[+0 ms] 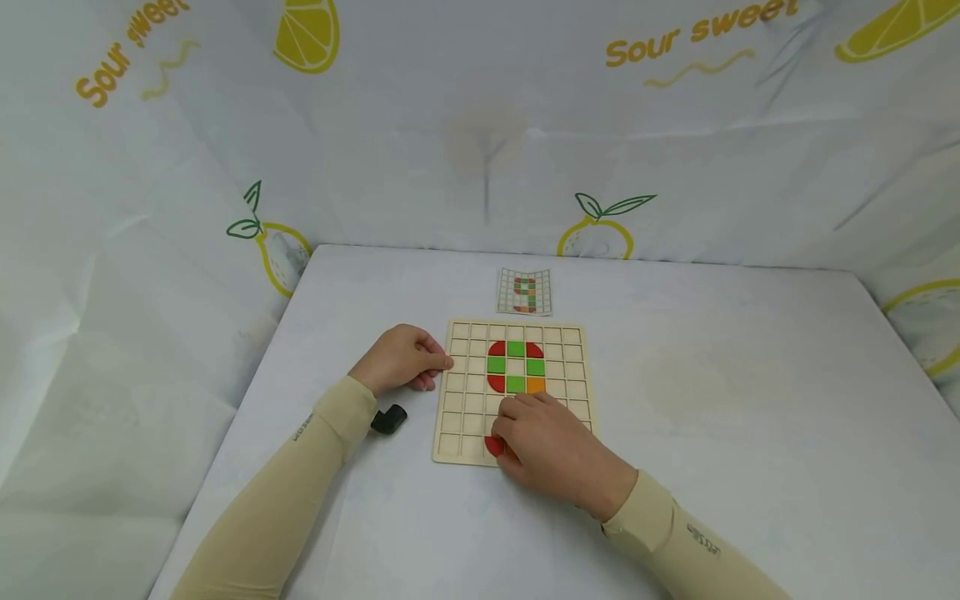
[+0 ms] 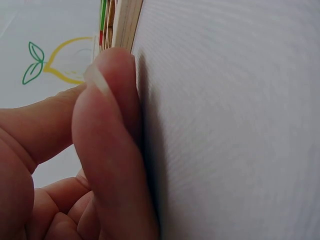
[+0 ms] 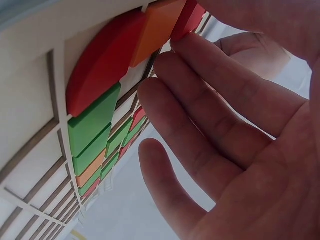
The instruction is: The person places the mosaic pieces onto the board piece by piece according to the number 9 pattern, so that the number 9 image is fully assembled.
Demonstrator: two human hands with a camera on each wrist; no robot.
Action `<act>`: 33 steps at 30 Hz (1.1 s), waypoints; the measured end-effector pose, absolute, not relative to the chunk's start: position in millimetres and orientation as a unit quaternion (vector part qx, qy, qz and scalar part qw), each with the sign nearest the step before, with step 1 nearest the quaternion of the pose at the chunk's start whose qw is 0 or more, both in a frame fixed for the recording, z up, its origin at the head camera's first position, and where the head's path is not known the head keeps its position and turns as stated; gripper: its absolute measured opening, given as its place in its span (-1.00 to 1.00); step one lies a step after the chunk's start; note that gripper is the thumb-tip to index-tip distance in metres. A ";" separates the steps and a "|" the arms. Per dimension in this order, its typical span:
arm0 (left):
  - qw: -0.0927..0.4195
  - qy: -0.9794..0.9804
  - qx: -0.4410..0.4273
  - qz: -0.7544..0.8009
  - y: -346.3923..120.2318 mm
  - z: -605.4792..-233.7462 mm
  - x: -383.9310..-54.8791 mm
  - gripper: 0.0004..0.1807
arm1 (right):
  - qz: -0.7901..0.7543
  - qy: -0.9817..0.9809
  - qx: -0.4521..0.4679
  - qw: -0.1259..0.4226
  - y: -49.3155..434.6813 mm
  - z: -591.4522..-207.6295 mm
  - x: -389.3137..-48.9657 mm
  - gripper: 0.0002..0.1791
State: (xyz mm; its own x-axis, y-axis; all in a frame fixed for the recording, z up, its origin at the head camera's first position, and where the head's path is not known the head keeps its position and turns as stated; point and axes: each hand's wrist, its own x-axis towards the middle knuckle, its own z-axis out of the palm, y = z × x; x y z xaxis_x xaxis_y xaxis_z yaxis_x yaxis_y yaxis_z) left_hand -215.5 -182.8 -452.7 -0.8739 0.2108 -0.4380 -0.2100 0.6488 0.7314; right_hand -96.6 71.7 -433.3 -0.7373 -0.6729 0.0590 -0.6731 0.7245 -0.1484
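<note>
A square wooden grid board (image 1: 459,402) lies on the white table, with red, green and orange tiles in some cells. At the board's left edge, my left hand (image 1: 405,358) holds on with thumb and fingertip. My right hand (image 1: 551,446) is over the lower part of the board and hides several cells. Its thumb and index finger pinch a red rounded tile (image 3: 189,21) in the bottom row. Beside that tile sit an orange tile (image 3: 159,25) and another red rounded tile (image 3: 107,60), then green tiles (image 3: 94,125) run up the column.
Behind the board lies a small pattern card (image 1: 523,292) showing a coloured figure on a grid. A black object (image 1: 389,419) is beside my left wrist. White cloth (image 1: 420,150) with lemon prints hangs behind the table.
</note>
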 end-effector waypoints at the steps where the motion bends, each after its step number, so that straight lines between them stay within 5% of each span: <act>1: 0.252 0.872 0.000 0.419 -182.8 -452.7 -215.4 -0.75 | 0.080 -0.929 0.362 -0.001 71.7 -433.3 -96.4 -0.89; 33: 0.262 0.871 0.004 0.416 -181.3 -450.3 -213.1 -0.75 | 0.076 -0.930 0.358 0.008 73.6 -435.1 -92.8 -0.83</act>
